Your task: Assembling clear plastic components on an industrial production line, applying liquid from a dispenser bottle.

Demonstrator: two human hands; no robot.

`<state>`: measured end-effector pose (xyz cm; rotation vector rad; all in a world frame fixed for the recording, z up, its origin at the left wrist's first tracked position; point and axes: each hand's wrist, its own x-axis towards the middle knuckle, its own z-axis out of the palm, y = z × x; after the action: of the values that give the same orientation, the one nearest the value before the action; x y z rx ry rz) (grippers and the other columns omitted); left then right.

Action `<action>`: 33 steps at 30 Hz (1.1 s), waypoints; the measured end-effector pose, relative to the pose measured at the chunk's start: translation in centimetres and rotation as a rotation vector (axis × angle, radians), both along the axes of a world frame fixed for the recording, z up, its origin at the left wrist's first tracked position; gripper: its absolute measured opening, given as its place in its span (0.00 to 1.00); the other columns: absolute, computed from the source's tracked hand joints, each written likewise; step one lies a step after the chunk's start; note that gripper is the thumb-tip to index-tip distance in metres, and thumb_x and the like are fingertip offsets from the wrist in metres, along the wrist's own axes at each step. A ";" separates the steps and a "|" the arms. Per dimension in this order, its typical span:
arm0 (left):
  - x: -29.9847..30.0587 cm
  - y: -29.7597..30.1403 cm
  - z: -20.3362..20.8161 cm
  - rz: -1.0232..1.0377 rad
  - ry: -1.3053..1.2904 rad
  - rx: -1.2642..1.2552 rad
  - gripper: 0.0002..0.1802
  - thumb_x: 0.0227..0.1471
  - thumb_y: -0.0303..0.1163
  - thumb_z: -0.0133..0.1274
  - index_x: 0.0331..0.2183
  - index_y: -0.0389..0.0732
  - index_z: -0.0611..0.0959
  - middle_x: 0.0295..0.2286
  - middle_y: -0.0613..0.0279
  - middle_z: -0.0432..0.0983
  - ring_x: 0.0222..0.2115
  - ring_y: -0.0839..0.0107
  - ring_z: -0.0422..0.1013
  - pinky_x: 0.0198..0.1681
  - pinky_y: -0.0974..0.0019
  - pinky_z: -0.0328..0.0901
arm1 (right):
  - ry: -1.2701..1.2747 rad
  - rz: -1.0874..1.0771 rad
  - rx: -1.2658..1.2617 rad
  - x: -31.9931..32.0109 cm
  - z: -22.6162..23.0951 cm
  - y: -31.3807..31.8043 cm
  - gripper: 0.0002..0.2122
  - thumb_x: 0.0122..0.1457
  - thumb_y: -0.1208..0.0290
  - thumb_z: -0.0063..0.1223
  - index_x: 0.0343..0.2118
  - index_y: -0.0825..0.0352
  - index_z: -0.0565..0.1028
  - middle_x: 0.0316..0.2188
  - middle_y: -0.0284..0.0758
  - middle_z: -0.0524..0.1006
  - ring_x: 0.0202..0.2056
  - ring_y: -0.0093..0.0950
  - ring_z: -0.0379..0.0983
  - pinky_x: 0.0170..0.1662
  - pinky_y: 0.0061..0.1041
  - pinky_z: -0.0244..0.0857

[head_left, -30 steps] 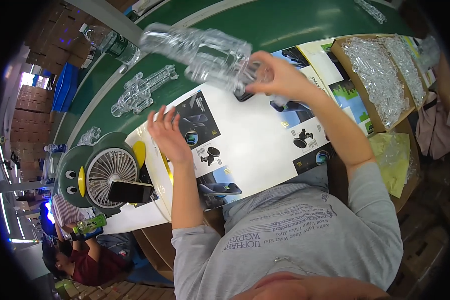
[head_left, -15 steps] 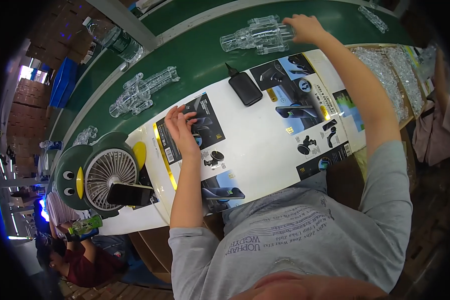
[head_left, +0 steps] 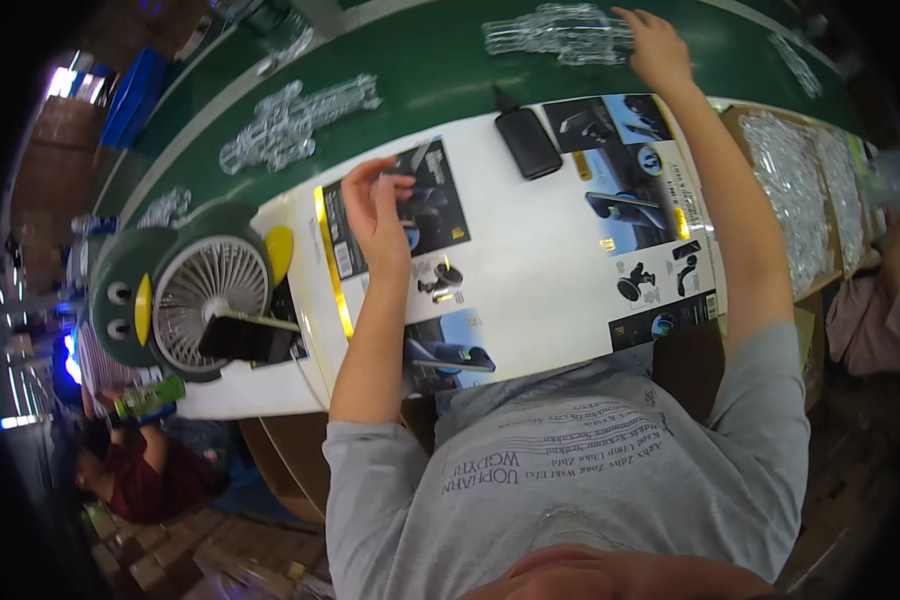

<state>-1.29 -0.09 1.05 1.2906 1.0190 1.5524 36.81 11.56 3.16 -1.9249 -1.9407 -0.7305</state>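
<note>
My right hand (head_left: 662, 52) reaches far across to the green surface. Its fingers are bent around the right end of a clear, ribbed plastic piece (head_left: 555, 35) with side lobes, which lies flat there; the thumb's contact is hard to make out. My left hand (head_left: 378, 215) hovers over the printed cardboard sheet (head_left: 510, 260) near its dark left panel. Its fingers are loosely curved and apart, with nothing in them. Another clear plastic piece (head_left: 295, 125) of similar shape lies on the green surface beyond my left hand. A black pouch-like object (head_left: 528, 143) with a pointed tip rests at the sheet's far edge.
At left stands a green bird-faced fan (head_left: 210, 300) with a phone (head_left: 248, 338) leaning on it. A green-labelled bottle (head_left: 150, 397) is beside it. Boxes of clear plastic pieces (head_left: 785, 200) stand at right. Another person (head_left: 160, 470) sits at lower left.
The view has shifted and turned slightly. My right hand stays at the end of the clear plastic piece. My left hand remains above the sheet, its fingers a little more curled.
</note>
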 end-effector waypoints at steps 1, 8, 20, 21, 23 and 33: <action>-0.1 -0.4 0.9 -0.025 0.009 0.042 0.09 0.54 0.26 0.40 0.38 0.35 0.68 0.33 0.57 0.70 0.29 0.74 0.68 0.33 0.75 0.63 | 0.133 0.069 0.017 -1.1 0.8 -1.5 0.26 0.44 0.80 0.48 0.49 0.52 0.64 0.45 0.34 0.68 0.48 0.35 0.64 0.48 0.35 0.60; -3.3 -8.1 8.3 -0.705 0.167 -0.194 0.06 0.50 0.25 0.45 0.28 0.33 0.75 0.19 0.60 0.72 0.18 0.76 0.68 0.21 0.76 0.61 | 0.486 0.486 0.113 -8.0 -1.7 -10.1 0.16 0.47 0.80 0.48 0.41 0.63 0.70 0.42 0.36 0.71 0.45 0.35 0.66 0.48 0.28 0.59; -25.9 -25.2 -6.4 -0.696 0.056 -1.301 0.06 0.43 0.23 0.52 0.28 0.32 0.79 0.20 0.60 0.76 0.21 0.78 0.71 0.24 0.77 0.64 | 0.874 0.474 0.062 -7.4 -3.4 -11.0 0.12 0.52 0.79 0.46 0.41 0.66 0.71 0.39 0.34 0.73 0.42 0.26 0.69 0.48 0.23 0.60; -27.8 -26.7 -9.6 -0.384 -0.074 -1.389 0.06 0.41 0.23 0.53 0.27 0.32 0.78 0.19 0.59 0.76 0.20 0.76 0.71 0.25 0.77 0.64 | 0.881 0.469 0.066 -7.5 -3.4 -11.0 0.12 0.52 0.79 0.46 0.41 0.66 0.71 0.39 0.34 0.73 0.42 0.26 0.69 0.48 0.23 0.60; -30.9 -30.1 -17.1 -0.025 0.357 -1.403 0.09 0.39 0.25 0.55 0.28 0.32 0.78 0.20 0.58 0.76 0.21 0.73 0.72 0.26 0.74 0.65 | 0.878 0.490 0.066 -8.3 -3.5 -10.8 0.12 0.52 0.79 0.46 0.40 0.66 0.71 0.38 0.34 0.73 0.42 0.26 0.69 0.47 0.23 0.60; -30.3 -37.8 -28.6 -0.117 1.459 -1.502 0.45 0.30 0.43 0.64 0.50 0.44 0.63 0.46 0.53 0.67 0.48 0.57 0.64 0.46 0.47 0.58 | 0.807 0.484 0.137 -7.2 -3.9 -10.9 0.11 0.49 0.81 0.46 0.37 0.68 0.71 0.32 0.34 0.74 0.36 0.24 0.70 0.43 0.21 0.61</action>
<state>-31.64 -37.88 -27.52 1.0195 2.1607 -0.7243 29.62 0.62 -0.70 -1.2744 -1.6449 0.0624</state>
